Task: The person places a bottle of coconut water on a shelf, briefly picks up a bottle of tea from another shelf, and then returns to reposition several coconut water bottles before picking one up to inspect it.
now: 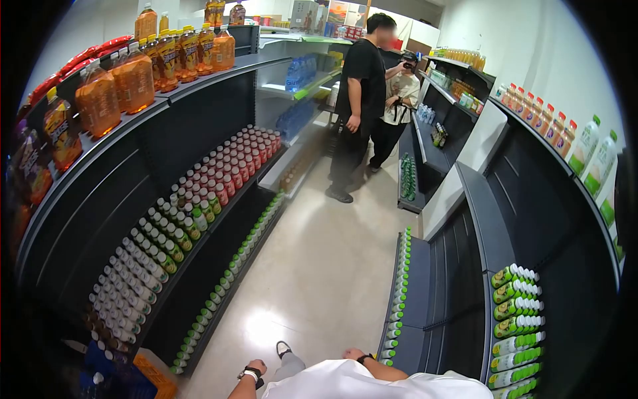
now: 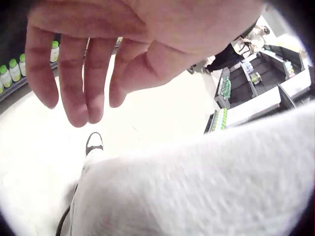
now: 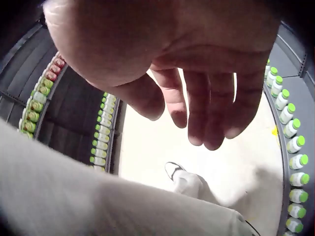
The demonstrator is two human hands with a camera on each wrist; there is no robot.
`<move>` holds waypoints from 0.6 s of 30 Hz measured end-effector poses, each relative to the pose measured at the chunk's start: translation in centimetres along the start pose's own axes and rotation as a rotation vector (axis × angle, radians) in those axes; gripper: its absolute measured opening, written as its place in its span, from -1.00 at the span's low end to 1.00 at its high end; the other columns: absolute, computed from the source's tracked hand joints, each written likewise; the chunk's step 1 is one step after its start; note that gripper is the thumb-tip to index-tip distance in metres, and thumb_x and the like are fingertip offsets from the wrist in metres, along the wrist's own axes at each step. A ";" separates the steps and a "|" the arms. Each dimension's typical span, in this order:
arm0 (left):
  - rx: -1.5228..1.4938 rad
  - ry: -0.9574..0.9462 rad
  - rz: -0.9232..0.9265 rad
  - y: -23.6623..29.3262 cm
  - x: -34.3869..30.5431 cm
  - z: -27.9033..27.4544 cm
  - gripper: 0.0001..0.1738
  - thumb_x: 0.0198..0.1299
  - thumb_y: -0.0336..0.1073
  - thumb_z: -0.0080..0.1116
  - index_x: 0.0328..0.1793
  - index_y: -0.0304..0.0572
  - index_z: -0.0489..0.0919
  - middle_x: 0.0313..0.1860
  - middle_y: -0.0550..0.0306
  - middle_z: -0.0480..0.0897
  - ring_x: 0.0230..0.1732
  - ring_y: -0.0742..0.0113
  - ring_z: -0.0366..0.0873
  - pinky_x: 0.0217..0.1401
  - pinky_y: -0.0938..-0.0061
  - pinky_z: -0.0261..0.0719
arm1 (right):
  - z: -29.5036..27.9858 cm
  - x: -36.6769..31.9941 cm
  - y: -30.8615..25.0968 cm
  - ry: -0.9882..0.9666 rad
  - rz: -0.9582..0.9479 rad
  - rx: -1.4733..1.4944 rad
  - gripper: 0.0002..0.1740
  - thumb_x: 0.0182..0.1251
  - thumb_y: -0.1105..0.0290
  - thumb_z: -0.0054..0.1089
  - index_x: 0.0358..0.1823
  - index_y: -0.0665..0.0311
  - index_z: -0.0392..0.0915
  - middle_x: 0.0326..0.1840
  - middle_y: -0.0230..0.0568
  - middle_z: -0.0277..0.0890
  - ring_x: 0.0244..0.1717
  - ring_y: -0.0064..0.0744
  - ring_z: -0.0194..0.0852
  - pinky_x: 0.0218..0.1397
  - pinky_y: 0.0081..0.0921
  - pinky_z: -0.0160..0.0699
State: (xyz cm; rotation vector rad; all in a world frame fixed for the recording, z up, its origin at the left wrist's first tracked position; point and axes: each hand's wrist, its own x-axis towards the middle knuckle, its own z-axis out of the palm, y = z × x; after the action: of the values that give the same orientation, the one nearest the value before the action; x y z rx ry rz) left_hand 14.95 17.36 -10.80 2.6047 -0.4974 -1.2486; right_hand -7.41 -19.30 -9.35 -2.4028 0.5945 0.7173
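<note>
My left hand point(image 1: 257, 366) hangs low at the bottom of the head view, beside my leg. In the left wrist view the left hand point(image 2: 113, 54) has loosely bent fingers, with nothing in them. The right hand point(image 1: 353, 354) hangs in front of my white shirt point(image 1: 379, 382). Seen in the right wrist view, the right hand point(image 3: 192, 83) also hangs loose and holds nothing. Beneath both hands are the pale floor point(image 1: 299, 279) and my shoe point(image 1: 284, 348). Neither hand touches a bottle.
Shelves with rows of bottles point(image 1: 229, 166) line the left; more green-capped bottles point(image 1: 401, 286) stand along the right. Two people point(image 1: 359, 86) point(image 1: 399, 100) stand in the aisle ahead. An orange crate point(image 1: 154, 374) and a blue crate point(image 1: 113, 372) sit at the lower left.
</note>
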 end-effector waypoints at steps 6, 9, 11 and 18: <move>-0.102 0.075 -0.047 -0.1 6.1 -4.3 -0.65 0.06 -0.16 -0.02 -0.12 -0.08 0.65 -0.07 -0.14 0.62 0.00 -0.07 0.56 0.15 0.20 0.48 | -9.6 11.9 -5.2 0.205 0.011 0.418 -0.68 0.28 0.14 0.01 -0.27 0.24 0.57 -0.44 -0.31 0.57 -0.45 -0.52 0.51 -0.45 -0.52 0.47; -0.153 0.067 0.013 0.6 6.9 -6.8 -0.65 0.07 -0.15 -0.03 -0.12 -0.10 0.65 -0.07 -0.12 0.62 0.00 -0.07 0.56 0.14 0.20 0.49 | -13.3 12.3 -9.7 0.186 0.022 0.542 -0.68 0.28 0.15 0.02 -0.17 0.24 0.54 -0.39 -0.31 0.58 -0.41 -0.51 0.53 -0.41 -0.52 0.48; -0.219 0.073 -0.038 0.2 8.6 -7.1 -0.65 0.08 -0.14 -0.05 -0.13 -0.11 0.64 -0.09 -0.14 0.62 -0.01 -0.10 0.55 0.12 0.19 0.50 | -14.2 12.8 -10.6 0.124 0.038 0.517 -0.67 0.28 0.13 0.04 -0.12 0.23 0.52 -0.36 -0.30 0.58 -0.39 -0.51 0.53 -0.37 -0.52 0.50; -0.311 -0.003 -0.128 -2.7 11.1 -5.7 -0.62 0.07 -0.11 -0.06 -0.16 -0.16 0.64 -0.13 -0.16 0.62 -0.05 -0.12 0.57 0.09 0.19 0.51 | -13.7 14.2 -4.8 0.071 0.433 0.640 -0.75 0.24 0.23 0.07 -0.19 0.22 0.54 -0.43 -0.26 0.58 -0.48 -0.46 0.55 -0.48 -0.49 0.50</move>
State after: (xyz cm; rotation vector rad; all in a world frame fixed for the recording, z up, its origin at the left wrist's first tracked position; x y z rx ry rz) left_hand 26.44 15.81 -16.09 2.4013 -0.1236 -1.2541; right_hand 10.84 -27.72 -6.44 -1.7243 1.1921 0.5039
